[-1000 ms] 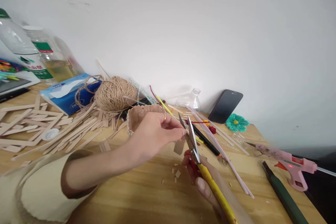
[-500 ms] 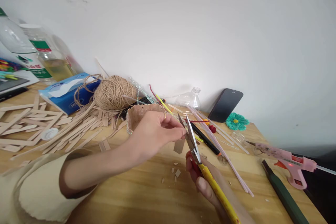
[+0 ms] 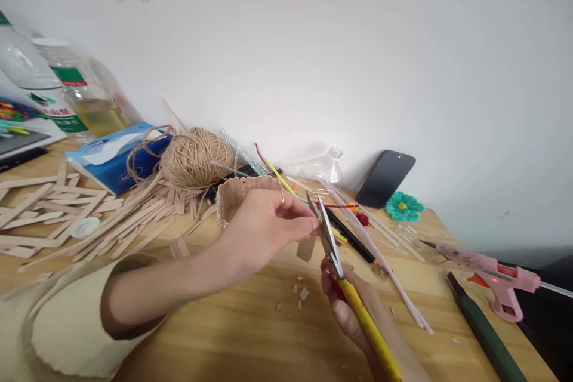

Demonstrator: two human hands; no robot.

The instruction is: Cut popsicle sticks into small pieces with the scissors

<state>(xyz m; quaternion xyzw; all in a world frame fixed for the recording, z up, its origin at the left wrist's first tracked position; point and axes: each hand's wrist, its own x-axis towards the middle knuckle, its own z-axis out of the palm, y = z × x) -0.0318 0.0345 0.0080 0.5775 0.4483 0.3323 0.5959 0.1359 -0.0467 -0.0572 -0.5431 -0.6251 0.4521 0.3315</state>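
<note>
My left hand (image 3: 264, 227), with a ring on one finger, pinches something too small to make out between thumb and fingertips, right at the scissor blades. My right hand (image 3: 353, 310) is closed on yellow-handled scissors (image 3: 330, 239), whose blades point up and are slightly apart. A small flat brown piece (image 3: 306, 248) lies below the left fingertips. Several tiny pale scraps (image 3: 304, 294) are on the wooden table (image 3: 233, 334) between the hands. Behind my left hand stands a small box of wooden sticks (image 3: 230, 197), partly hidden.
Wooden sticks (image 3: 129, 227) cover the left side, near a twine ball (image 3: 196, 157) and a blue tissue pack (image 3: 120, 158). Rightward are a phone (image 3: 385, 179), a teal flower (image 3: 403, 208), pink straws (image 3: 385, 268), a pink glue gun (image 3: 501, 280) and a dark green tool (image 3: 483, 328).
Both hands and the scissors have shifted very slightly to the right. The blades look a little closer together.
</note>
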